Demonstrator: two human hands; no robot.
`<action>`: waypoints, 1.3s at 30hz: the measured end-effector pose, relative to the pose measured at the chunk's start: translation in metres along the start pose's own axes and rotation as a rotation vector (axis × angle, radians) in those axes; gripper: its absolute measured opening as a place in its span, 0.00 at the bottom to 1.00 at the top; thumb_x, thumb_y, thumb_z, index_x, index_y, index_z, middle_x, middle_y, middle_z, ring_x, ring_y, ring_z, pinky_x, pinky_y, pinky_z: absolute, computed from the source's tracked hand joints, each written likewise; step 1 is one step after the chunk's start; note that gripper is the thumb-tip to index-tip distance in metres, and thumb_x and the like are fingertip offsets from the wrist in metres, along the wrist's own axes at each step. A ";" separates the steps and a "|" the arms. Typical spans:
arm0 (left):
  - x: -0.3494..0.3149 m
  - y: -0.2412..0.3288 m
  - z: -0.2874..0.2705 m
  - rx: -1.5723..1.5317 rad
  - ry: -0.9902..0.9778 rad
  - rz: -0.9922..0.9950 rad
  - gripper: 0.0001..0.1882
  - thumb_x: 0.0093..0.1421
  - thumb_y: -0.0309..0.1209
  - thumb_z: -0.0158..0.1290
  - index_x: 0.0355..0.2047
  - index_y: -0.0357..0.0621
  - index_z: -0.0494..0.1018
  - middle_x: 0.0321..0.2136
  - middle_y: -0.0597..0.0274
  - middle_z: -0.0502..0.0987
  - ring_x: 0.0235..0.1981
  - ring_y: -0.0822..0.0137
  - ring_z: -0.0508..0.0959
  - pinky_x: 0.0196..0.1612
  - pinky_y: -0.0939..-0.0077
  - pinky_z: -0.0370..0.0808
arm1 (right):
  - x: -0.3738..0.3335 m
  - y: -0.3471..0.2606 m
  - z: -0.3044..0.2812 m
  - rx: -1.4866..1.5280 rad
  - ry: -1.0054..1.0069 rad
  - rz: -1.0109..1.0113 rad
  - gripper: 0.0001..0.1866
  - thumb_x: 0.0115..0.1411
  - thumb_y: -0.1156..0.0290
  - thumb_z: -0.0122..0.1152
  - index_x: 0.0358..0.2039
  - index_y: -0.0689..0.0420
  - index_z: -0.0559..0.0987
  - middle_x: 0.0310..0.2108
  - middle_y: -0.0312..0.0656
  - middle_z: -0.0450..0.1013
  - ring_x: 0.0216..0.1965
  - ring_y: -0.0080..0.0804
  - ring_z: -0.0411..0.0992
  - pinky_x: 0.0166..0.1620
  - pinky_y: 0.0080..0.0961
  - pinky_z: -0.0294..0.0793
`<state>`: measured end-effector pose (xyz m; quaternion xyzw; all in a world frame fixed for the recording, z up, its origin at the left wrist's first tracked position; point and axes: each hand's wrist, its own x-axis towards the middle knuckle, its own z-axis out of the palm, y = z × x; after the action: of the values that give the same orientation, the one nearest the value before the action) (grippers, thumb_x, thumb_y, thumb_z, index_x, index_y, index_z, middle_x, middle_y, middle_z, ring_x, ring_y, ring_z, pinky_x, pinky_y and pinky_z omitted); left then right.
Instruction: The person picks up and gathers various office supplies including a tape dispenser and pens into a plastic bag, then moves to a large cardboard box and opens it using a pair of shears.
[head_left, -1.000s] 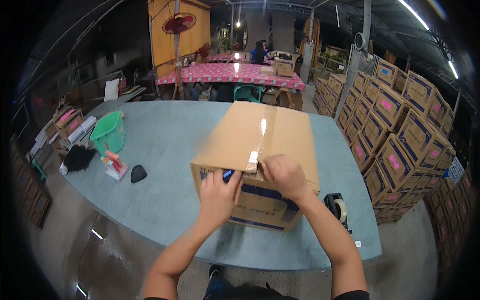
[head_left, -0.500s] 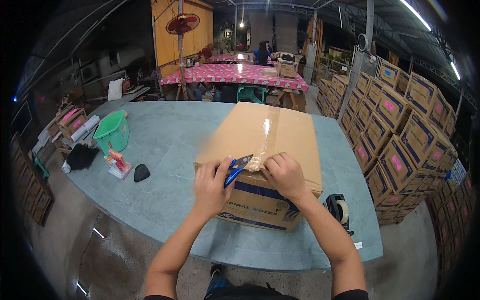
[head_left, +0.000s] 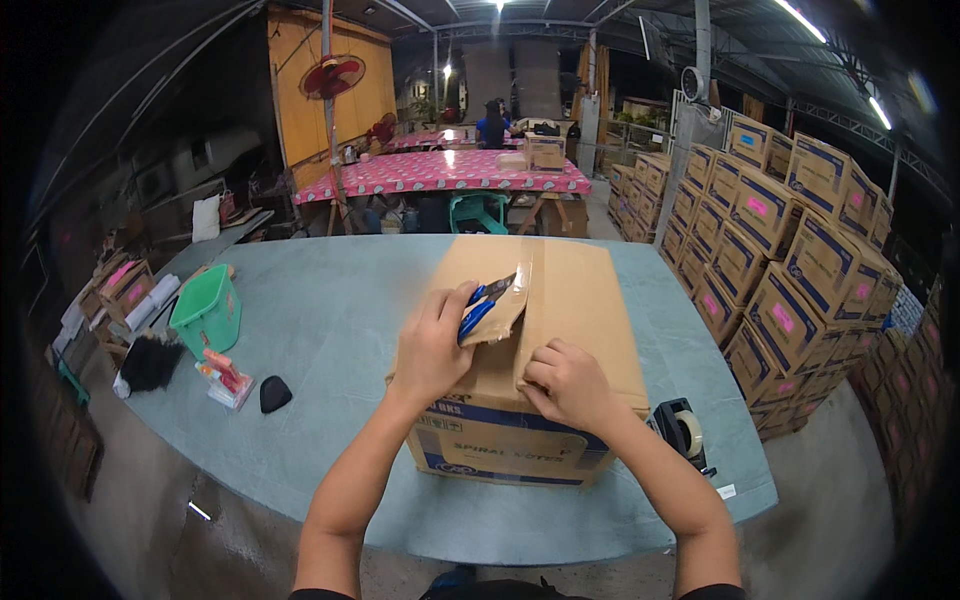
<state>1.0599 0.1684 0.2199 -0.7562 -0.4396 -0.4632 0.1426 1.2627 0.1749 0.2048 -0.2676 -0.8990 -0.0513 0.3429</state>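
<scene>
A brown cardboard carton (head_left: pixel 585 300) with dark blue bands stands on the table in front of me. My left hand (head_left: pixel 435 340) is closed round blue-handled nippers (head_left: pixel 476 318), whose jaws point away from me. The same hand raises the near end of the carton's left flap, and a strip of clear packing tape (head_left: pixel 522 285) clings to that flap's edge. A dark gap shows between the two top flaps at the near end. My right hand (head_left: pixel 565 385) is closed at the near corner of the right flap, its fingertips curled at the seam.
A tape dispenser (head_left: pixel 684 432) stands right of the carton on the grey-green table (head_left: pixel 330 420). Toward the left are a green basket (head_left: pixel 208 310), a small pink-and-white item (head_left: pixel 226 380) and a black pad (head_left: pixel 275 394). Stacked cartons (head_left: pixel 770 280) rise at the right. A person (head_left: pixel 493 124) is far back.
The taped seam at the near end has come apart, and my left hand has lifted the left flap with the nippers. My right hand has moved lower relative to the carton's top. The view has shifted.
</scene>
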 end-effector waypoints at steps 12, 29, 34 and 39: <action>0.024 -0.010 -0.011 -0.212 -0.201 0.036 0.30 0.39 0.14 0.52 0.47 0.42 0.65 0.38 0.51 0.70 0.41 0.51 0.71 0.43 0.64 0.69 | 0.094 0.040 0.040 1.652 0.127 1.024 0.12 0.58 0.70 0.44 0.38 0.66 0.67 0.31 0.48 0.70 0.31 0.38 0.72 0.34 0.34 0.75; 0.030 -0.021 -0.016 -0.164 0.074 -0.147 0.27 0.45 0.16 0.53 0.48 0.43 0.64 0.39 0.53 0.71 0.39 0.57 0.73 0.43 0.70 0.69 | 0.154 0.030 0.037 1.453 0.160 0.936 0.11 0.51 0.82 0.40 0.35 0.66 0.70 0.32 0.47 0.70 0.31 0.38 0.73 0.32 0.36 0.75; 0.033 -0.031 -0.015 -0.189 0.147 -0.234 0.25 0.48 0.20 0.54 0.49 0.43 0.64 0.40 0.56 0.71 0.40 0.63 0.72 0.45 0.72 0.68 | 0.181 0.051 0.058 1.282 0.061 0.874 0.13 0.50 0.80 0.43 0.37 0.68 0.67 0.33 0.48 0.69 0.31 0.39 0.73 0.30 0.33 0.78; 0.008 -0.084 -0.057 -0.154 0.538 -0.396 0.27 0.51 0.20 0.52 0.52 0.38 0.59 0.44 0.58 0.68 0.41 0.65 0.71 0.45 0.70 0.69 | 0.258 -0.011 0.086 0.748 0.005 0.315 0.23 0.56 0.60 0.44 0.43 0.68 0.67 0.33 0.61 0.70 0.32 0.51 0.73 0.37 0.39 0.72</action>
<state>0.9617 0.1856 0.2406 -0.5155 -0.4883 -0.6965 0.1033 1.0462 0.3047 0.3062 -0.2587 -0.8028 0.3316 0.4226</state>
